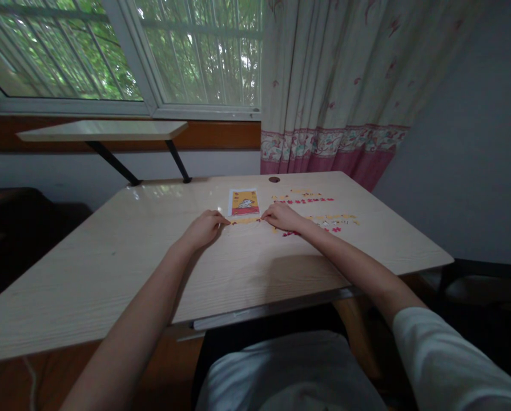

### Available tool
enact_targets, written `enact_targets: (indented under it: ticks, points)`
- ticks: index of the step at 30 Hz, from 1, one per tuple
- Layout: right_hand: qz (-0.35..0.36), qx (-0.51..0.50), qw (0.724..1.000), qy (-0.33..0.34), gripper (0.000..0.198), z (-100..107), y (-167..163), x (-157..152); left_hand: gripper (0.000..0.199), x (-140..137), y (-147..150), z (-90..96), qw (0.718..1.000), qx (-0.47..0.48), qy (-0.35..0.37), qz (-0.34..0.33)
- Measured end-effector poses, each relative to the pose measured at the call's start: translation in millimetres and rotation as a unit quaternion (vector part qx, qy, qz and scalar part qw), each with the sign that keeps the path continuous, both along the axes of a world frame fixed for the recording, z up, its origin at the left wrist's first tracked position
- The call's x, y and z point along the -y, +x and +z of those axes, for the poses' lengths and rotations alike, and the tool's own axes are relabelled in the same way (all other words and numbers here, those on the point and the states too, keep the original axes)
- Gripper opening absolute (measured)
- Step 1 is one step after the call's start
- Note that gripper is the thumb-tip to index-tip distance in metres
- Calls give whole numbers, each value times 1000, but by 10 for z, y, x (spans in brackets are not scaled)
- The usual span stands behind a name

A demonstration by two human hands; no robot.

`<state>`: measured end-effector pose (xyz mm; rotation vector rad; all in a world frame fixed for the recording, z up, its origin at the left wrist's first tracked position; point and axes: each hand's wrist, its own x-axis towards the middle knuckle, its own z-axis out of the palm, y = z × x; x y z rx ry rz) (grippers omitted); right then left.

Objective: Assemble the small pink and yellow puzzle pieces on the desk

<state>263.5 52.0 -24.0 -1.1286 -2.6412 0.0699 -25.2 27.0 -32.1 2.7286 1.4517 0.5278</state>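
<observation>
A short row of joined yellow jigsaw puzzle pieces point(245, 220) lies flat on the table, with dark red patches near its ends. My left hand point(204, 227) is closed, its fingertips pinched at the row's left end. At the right end, my right hand point(281, 217) has thumb and fingers pressed together on the row. Just beyond the row is a picture card point(244, 202) with a white border, showing a white figure on yellow above a red band. My right hand and forearm partly cover the loose pieces beside them.
Red puzzle pieces point(309, 200) lie in a line at the right, with yellow ones point(304, 191) behind. More yellow pieces point(334, 217), pale ones and red ones lie nearer. A raised shelf point(105, 131) stands at the table's back left. A round cable hole point(274, 179) sits near the back edge.
</observation>
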Motion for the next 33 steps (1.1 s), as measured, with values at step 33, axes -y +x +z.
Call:
enact_targets:
  ticks: [33]
  points:
    - [-221,-5,963,-152,31,229,703,-831,39,-7,-43,-2,1000,14,3,10]
